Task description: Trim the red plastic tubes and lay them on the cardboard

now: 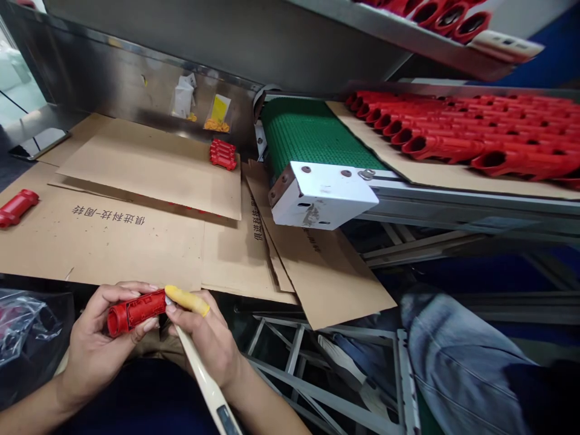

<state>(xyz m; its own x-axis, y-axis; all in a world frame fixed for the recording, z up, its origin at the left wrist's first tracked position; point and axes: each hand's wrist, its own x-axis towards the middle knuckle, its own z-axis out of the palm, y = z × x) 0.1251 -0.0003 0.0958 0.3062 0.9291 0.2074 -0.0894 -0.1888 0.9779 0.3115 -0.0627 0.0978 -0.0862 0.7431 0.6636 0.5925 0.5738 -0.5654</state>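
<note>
My left hand (93,347) is closed round a red plastic tubular housing (138,312), held tilted with its round open end to the left. My right hand (215,341) grips a cream pen-shaped tool (202,377) with a small dark display on its handle. A yellow finger cot (188,301) covers one finger of that hand. The tool's front end is at the right end of the housing, partly hidden by my fingers, so I cannot tell exactly where its tip touches. Both hands are just in front of the cardboard-covered table edge.
Cardboard sheets (104,241) cover the bench, with a red tube (18,208) and a small red part (223,154) on them. Small bags (218,113) hang behind. On the right, a green conveyor (312,130) carries rows of red housings (435,145). Someone's jeans-clad leg (457,356) is lower right.
</note>
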